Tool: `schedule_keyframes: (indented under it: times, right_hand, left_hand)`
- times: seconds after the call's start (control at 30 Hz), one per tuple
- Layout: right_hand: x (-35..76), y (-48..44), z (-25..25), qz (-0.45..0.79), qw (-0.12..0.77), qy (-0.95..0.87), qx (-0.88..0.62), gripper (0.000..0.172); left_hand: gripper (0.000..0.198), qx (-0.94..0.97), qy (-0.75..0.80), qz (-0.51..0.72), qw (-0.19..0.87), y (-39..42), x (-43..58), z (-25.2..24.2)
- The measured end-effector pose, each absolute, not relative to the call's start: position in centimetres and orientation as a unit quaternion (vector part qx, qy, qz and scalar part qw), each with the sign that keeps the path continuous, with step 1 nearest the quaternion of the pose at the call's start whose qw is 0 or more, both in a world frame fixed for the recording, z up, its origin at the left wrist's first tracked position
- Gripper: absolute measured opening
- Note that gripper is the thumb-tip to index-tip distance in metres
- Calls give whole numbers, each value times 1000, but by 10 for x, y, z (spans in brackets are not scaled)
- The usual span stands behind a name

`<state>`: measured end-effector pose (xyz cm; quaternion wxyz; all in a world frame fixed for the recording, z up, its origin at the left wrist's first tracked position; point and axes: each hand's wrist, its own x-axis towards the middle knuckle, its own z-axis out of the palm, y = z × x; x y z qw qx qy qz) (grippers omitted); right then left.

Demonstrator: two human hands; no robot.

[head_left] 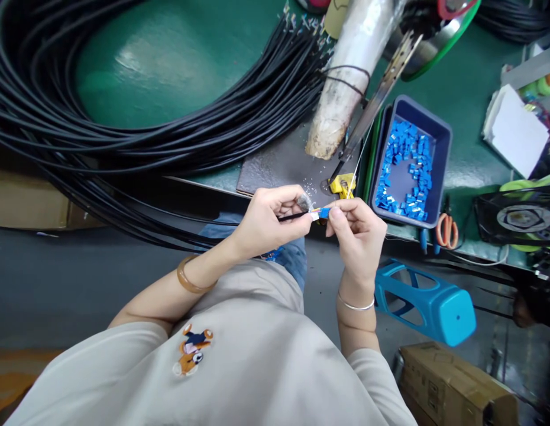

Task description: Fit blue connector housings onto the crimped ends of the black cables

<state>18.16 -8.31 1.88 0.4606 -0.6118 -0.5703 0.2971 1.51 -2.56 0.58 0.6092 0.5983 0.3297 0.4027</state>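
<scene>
Between thumb and fingers, my left hand [275, 216] pinches the end of a black cable [293, 217], where thin coloured wires and a bit of white show. My right hand [355, 228] grips a small blue connector [323, 213] against those wire ends, the two hands almost meeting at the bench edge. How far the wires sit inside the connector is too small to tell. Several similar blue connectors [405, 133] lie in a dark blue tray [444, 171] to the right of my hands.
A thick bundle of black cables [204, 130] sweeps over the green bench [146, 65]. Beyond my hands are a pale wrapped tube [350, 71], a metal arm [377, 100] and a yellow piece [343, 184]. Orange-handled scissors [447, 231] sit near the edge; a blue stool [434, 305] lies below.
</scene>
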Motion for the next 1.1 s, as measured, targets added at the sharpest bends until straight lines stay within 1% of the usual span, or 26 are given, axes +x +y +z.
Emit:
schedule_keyframes:
  times: [0.1,0.17,0.23,0.33,0.4,0.47,0.57,0.63,0.83,1.1]
  right_hand:
    - [179,-83,17,230,450,-587,-632,21]
    - [177,-81,15,183,454,-592,-640,20]
    - [176,-80,12,126,483,-587,-637,19]
    - [175,-81,10,63,552,-569,-606,25]
    - [175,-83,9,18,570,-578,-584,26]
    - [175,-85,9,-50,539,-620,-568,25]
    - [174,-84,8,-131,454,-696,-540,22]
    - [173,-81,6,-138,438,-710,-533,20]
    - [172,-73,0,-111,473,-680,-549,16]
    - [175,-69,2,-78,470,-685,-551,18]
  left_hand:
    - [9,595,321,368,638,-23,16,6]
    - [10,592,320,366,643,-22,17,6]
    - [12,582,324,377,643,-20,19,6]
    - [12,563,332,393,647,-18,24,6]
    - [12,558,333,402,645,-16,26,6]
    - [11,553,334,410,644,-14,28,7]
    - [9,544,335,417,646,-12,29,10]
    - [8,538,335,424,647,-11,29,11]
    - [7,535,330,427,650,-8,30,11]
    - [4,538,339,430,641,-7,33,9]
